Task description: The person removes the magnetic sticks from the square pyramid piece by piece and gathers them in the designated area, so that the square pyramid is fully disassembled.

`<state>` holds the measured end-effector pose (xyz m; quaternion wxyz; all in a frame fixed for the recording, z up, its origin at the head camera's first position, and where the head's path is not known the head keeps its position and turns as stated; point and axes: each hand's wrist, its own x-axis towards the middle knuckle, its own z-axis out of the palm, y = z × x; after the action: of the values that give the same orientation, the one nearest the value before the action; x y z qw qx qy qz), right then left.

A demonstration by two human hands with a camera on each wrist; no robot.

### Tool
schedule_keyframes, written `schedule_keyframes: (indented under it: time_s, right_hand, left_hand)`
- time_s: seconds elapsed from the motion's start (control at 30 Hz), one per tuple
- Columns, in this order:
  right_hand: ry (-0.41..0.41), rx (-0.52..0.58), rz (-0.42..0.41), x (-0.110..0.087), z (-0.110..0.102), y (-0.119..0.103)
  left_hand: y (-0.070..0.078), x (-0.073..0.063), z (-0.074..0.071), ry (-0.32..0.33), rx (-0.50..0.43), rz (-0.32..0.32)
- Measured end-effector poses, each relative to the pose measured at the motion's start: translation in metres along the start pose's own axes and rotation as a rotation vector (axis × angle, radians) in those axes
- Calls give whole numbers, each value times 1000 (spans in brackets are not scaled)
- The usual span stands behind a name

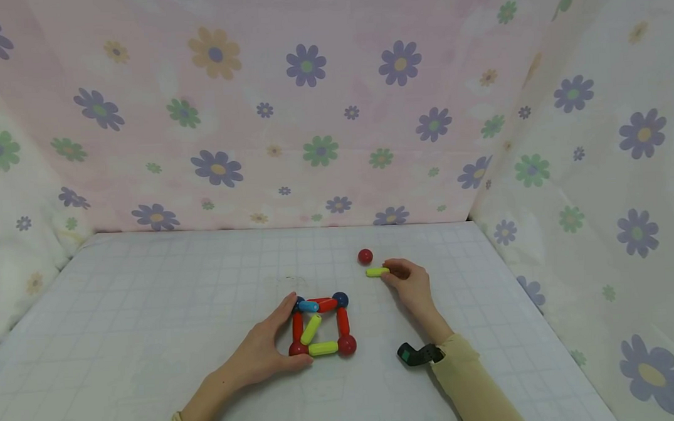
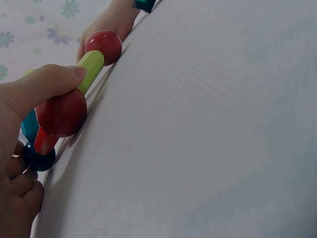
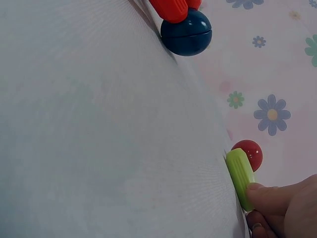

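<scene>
A roughly square frame of toy building rods and balls lies on the table. Its near side is a yellow-green rod between two red balls; red rods lead back to dark blue balls. A blue rod and another yellow-green rod slant inward from its left corners. My left hand holds the frame's left side, thumb by the near red ball, fingers at the blue ball. Beyond the frame, my right hand pinches a loose yellow-green rod by one end.
A loose red ball lies just behind the pinched rod. The white table has a faint grid pattern. Flowered cloth stands behind the table and at both sides. A black band is on my right wrist.
</scene>
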<state>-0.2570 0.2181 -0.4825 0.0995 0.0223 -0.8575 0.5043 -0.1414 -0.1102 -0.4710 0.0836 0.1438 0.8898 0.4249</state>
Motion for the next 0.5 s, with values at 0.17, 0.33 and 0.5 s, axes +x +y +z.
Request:
schedule_keyframes:
  time_s: [0.17, 0.33, 0.5]
  right_hand:
    - [0, 7, 1, 0, 0, 1]
    - [1, 6, 6, -1, 0, 0]
    - [-4, 5, 13, -1, -1, -1]
  left_hand:
    - [0, 0, 0, 2, 4, -1]
    - [1, -1, 0, 2, 4, -2]
    - [2, -1, 0, 4, 4, -1]
